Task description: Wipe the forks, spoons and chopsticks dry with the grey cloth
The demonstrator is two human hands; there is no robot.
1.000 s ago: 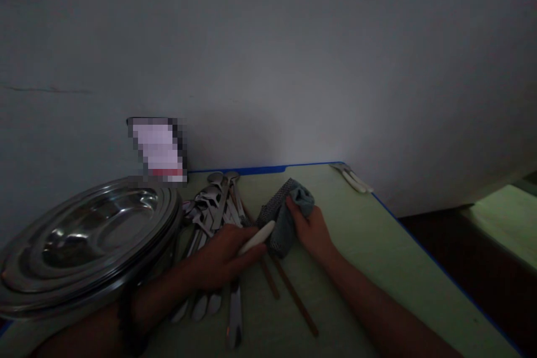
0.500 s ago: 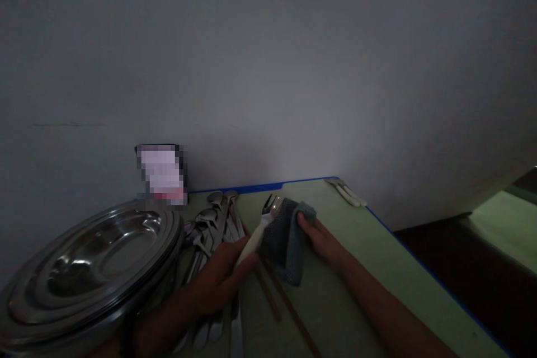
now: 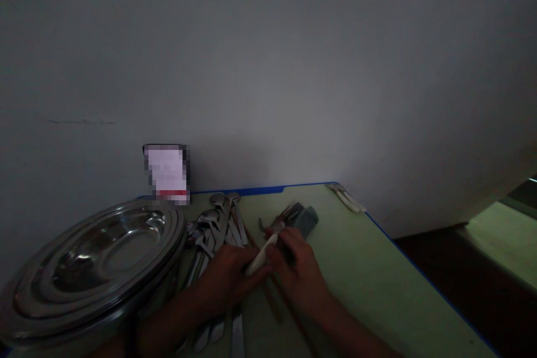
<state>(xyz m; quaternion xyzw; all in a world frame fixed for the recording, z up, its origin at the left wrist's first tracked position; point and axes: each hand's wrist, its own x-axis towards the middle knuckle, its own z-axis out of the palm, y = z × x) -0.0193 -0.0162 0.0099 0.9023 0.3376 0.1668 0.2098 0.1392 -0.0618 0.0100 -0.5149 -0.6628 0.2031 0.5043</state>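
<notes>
My left hand [image 3: 229, 274] is closed around the pale handle of a white-handled fork [image 3: 260, 260], held at a slant above the table. The fingers of my right hand [image 3: 297, 268] pinch the same fork near its neck. Its metal tines point away from me and are blurred, so I cannot tell if a second fork is with it. Just beyond my right fingers is a grey-blue cloth [image 3: 309, 221]; whether it rests on the table or touches those fingers is unclear. Brown chopsticks [image 3: 272, 302] lie beneath my hands.
Stacked steel plates [image 3: 168, 254] stand at the left. Several spoons [image 3: 218, 199] and other cutlery lie beside them. A screen device [image 3: 168, 170] leans on the wall [image 3: 293, 67]. White-handled forks [image 3: 350, 201] rest at the far right corner of the blue-edged table [image 3: 369, 279].
My right hand has moved left and in toward me, from the cloth onto the fork. The cloth, earlier hanging open from that hand, now appears bunched farther back. The fork is tilted lower.
</notes>
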